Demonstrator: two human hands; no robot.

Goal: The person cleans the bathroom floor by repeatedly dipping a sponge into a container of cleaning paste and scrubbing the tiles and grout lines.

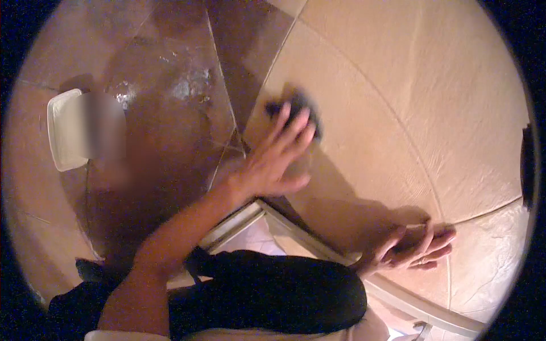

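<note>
Broad tiles (392,74) spread before you, a white frame (398,296) near your dark-clothed leg (278,292). A pale tub (51,128) sits leftward, perhaps kept within reach. Your left hand (272,154) spreads, thumb clear; your right hand (414,247), loosely bent, holds nothing visible. The blurred dark pad (297,101) is under your left fingers, apparently pressed against the tiles, not clasped.

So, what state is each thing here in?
Dark pad: blurred, partly covered
Left fingers: outstretched over the pad
Right fingers: slightly curled, nothing visibly held
White container: partly blurred, contents unclear
Floor patch: shiny, apparently wet
Pale frame: partly hidden by dark clothing
</note>
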